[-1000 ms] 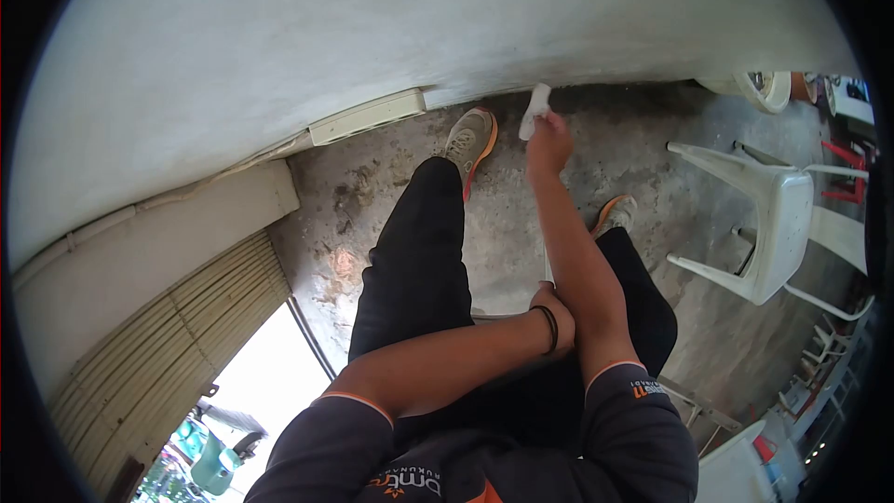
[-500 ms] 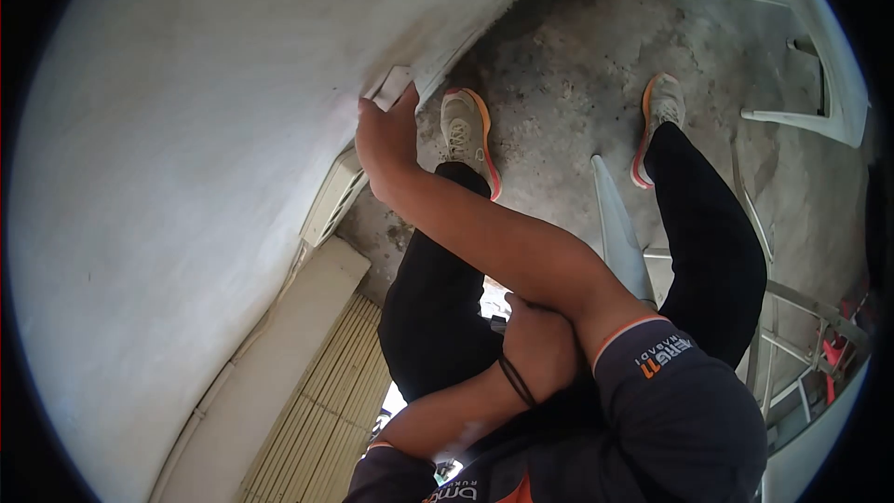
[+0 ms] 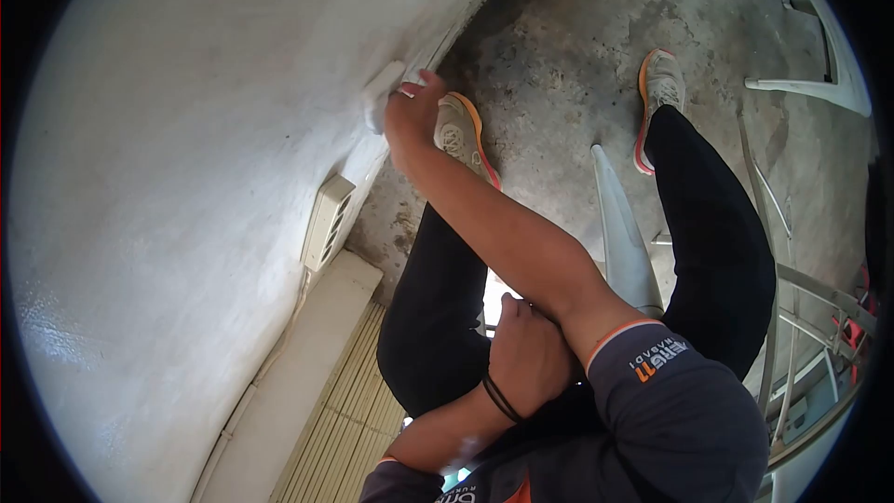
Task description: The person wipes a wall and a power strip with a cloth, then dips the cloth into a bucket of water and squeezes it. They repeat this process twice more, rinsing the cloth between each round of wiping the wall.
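Note:
My right hand point(image 3: 414, 116) reaches across to the left and presses a white cloth point(image 3: 382, 93) flat against the pale wall point(image 3: 186, 130), low down near the floor line. The fingers are closed over the cloth. My left hand point(image 3: 523, 354), with a black band on the wrist, is tucked under my right upper arm with its fingers curled. What it holds, if anything, is hidden. My black-trousered legs and two grey and orange shoes point(image 3: 461, 135) point(image 3: 658, 84) hang over the concrete floor point(image 3: 559, 56).
A cream vent box point(image 3: 326, 221) sits on the wall below the cloth. A ribbed shutter point(image 3: 345, 428) lies lower left. A white curved rail point(image 3: 619, 233) runs between my legs. White plastic chair point(image 3: 829, 84) at the right, metal bars point(image 3: 810, 307) below it.
The view swung from facing the floor to looking along the wall. My right hand with the cloth moved from the wall's base by the shoe to the left, then slid slightly right along the wall.

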